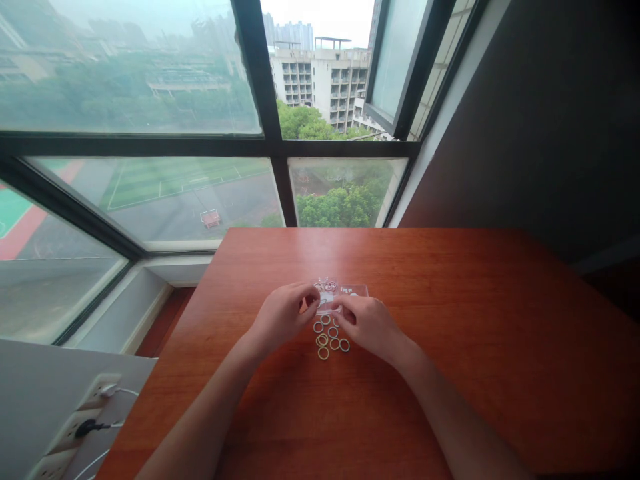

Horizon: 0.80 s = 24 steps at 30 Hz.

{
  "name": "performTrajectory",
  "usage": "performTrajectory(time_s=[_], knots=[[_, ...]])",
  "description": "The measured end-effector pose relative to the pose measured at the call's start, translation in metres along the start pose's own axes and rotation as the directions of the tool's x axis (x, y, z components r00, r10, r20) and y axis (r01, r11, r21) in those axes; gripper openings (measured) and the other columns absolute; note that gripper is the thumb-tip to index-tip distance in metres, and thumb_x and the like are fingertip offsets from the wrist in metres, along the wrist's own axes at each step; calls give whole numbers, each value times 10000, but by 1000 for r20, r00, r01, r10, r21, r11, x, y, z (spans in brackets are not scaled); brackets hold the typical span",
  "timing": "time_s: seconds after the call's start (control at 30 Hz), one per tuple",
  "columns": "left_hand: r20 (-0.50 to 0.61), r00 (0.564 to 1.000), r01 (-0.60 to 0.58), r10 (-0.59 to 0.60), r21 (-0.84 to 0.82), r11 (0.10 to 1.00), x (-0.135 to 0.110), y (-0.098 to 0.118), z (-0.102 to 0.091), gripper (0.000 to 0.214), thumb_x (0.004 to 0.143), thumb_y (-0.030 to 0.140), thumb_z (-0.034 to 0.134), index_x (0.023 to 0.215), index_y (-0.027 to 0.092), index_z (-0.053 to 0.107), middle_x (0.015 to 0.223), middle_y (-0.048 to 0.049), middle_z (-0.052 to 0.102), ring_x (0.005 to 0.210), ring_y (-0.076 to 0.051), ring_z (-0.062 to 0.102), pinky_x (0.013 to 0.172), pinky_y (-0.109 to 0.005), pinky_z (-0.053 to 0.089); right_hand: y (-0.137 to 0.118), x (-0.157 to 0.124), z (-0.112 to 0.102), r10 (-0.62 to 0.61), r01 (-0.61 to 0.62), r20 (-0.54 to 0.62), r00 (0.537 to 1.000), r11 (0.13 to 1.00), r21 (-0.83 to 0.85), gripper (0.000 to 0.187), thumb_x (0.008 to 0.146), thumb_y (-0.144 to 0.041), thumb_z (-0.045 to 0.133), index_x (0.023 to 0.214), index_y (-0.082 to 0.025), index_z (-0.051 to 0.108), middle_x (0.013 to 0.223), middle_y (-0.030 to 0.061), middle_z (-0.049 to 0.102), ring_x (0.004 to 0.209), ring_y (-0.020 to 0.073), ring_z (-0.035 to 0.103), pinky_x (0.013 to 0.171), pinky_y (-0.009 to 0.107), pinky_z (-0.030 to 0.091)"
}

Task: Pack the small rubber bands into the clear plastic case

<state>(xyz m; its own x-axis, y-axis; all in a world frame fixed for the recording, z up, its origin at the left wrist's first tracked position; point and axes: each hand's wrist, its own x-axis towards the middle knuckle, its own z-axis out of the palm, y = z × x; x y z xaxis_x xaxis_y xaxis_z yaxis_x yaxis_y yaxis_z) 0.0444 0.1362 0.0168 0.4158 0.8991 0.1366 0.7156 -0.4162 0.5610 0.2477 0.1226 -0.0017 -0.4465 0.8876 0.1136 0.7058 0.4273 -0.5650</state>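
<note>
My left hand (287,312) is closed in a pinch, thumb against forefinger, at the left side of a small clear plastic box (364,291). My right hand (373,327) also has its fingers drawn together, over the box's front right part. Whatever small thing sits at either set of fingertips is too small to make out. Inside the box's back left part lie several small rings (327,286). Several loose rings (323,353), yellowish and pale grey-green, lie flat on the table just in front of the box, between my wrists; some overlap.
The reddish-brown wooden table (475,300) reaches to a dark-framed window (277,147) at the back. One window pane (400,67) stands open at the upper right. Down at the left, wall sockets (70,430) hold plugs with cables beside the table's edge.
</note>
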Motion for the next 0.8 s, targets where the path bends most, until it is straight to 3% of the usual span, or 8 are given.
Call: performTrajectory(time_s=[0.17,0.47,0.63,0.8], knots=[[-7,999,45,-45,124,991,-1,-7,0,105,810,212,531,800,204,635,787,-7,656,645,-124,542,569,-214,349,-8,-1,8,-40,68,146,989,980,-187,141,907,-250,509,888,-216,645,925,32,709,828,164,626,656,242,353],[-28,998,60,-56,174,983,-2,-6,2,134,836,235,514,863,220,645,801,-9,667,655,-132,560,591,-223,365,-13,1,11,30,29,229,973,967,-251,199,927,-261,454,883,-215,643,899,53,710,798,181,631,673,254,381],[-2,1000,-6,6,111,994,0,-2,1,144,830,190,507,863,208,647,787,-8,654,639,-116,544,585,-212,366,-10,1,8,27,-7,150,988,991,-132,141,894,-254,513,918,-217,646,858,25,702,754,155,607,655,235,358],[84,991,-101,108,-80,992,-1,3,0,202,820,143,502,931,198,663,783,-11,647,620,-97,535,592,-197,398,-1,1,3,17,-20,38,999,996,84,121,872,-237,534,883,-201,650,690,-19,624,613,107,519,585,207,332]])
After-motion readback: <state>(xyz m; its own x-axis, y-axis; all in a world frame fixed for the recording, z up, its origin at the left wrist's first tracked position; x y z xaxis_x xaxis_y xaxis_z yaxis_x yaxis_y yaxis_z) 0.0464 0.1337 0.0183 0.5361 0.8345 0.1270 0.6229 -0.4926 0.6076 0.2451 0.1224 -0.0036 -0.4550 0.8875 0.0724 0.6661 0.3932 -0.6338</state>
